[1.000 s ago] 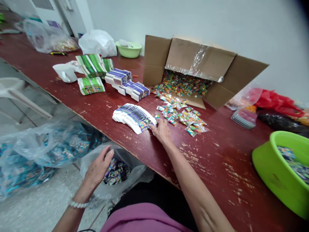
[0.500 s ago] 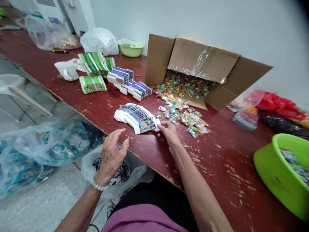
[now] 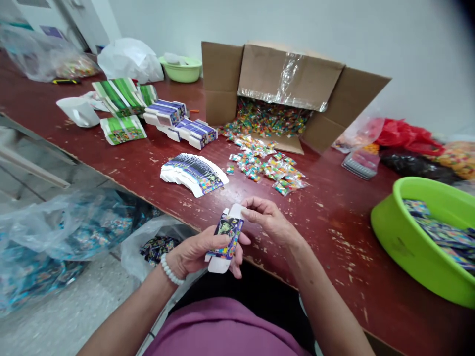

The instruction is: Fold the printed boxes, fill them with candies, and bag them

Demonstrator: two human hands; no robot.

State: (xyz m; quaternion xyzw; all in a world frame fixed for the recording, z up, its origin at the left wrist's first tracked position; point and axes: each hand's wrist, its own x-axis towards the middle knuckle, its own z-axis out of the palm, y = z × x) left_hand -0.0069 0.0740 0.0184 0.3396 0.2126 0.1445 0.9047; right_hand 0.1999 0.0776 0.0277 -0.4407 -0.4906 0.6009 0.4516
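Observation:
A small flat printed carton [image 3: 225, 236] with white flaps is held over the table's near edge. My left hand [image 3: 195, 254] grips its lower half from below. My right hand [image 3: 269, 217] pinches its top flap. Just beyond lies a fanned stack of the same flat cartons [image 3: 193, 173] on the dark red table [image 3: 334, 232]. A heap of small colourful candy packets [image 3: 267, 165] spills from an open cardboard box [image 3: 293, 94] lying on its side.
A bright green basin [image 3: 411, 242] with filled packs sits at the right. Folded purple cartons [image 3: 181, 123] and green cartons [image 3: 120, 111] lie at the back left. Clear plastic bags [image 3: 55, 232] of packs rest on the floor at the left.
My right hand pulled one flat carton off the fanned stack and brought it toward me. My left hand rose from the floor bag and took hold of the carton.

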